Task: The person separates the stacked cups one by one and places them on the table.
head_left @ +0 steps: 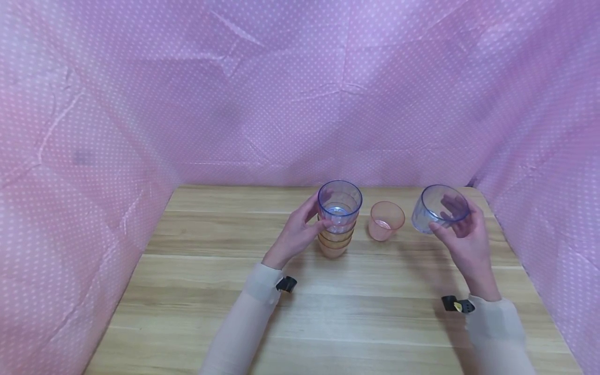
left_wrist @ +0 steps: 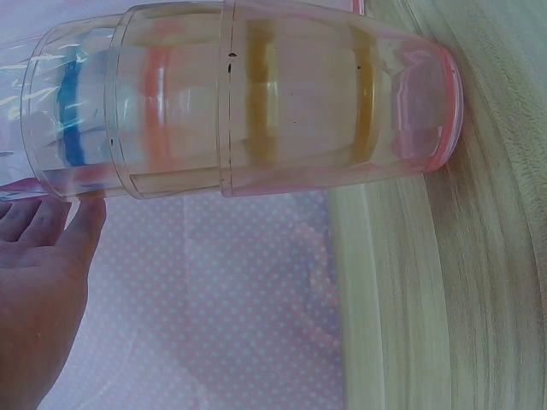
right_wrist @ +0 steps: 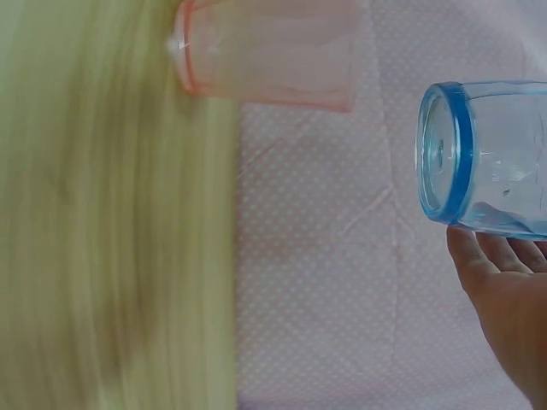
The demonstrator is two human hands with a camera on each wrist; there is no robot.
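Observation:
My left hand (head_left: 298, 233) grips the upper part of a stack of nested see-through cups (head_left: 335, 244), thumb in front and fingers behind. A blue-rimmed cup (head_left: 339, 213) is at the top, above orange, amber and pink ones. In the left wrist view the stack's pink bottom (left_wrist: 440, 111) is down at the tabletop. Raised over the table on the right, a clear blue cup (head_left: 424, 214) is held between the thumb and fingers of my right hand (head_left: 470, 247). It tilts slightly, and its thick blue base (right_wrist: 460, 154) shows in the right wrist view.
A single pink cup (head_left: 386, 226) stands upright on the wooden table (head_left: 356, 317) between my hands; the right wrist view has part of this pink cup (right_wrist: 273, 55) too. Pink polka-dot cloth (head_left: 281, 104) hangs behind the table and along both sides.

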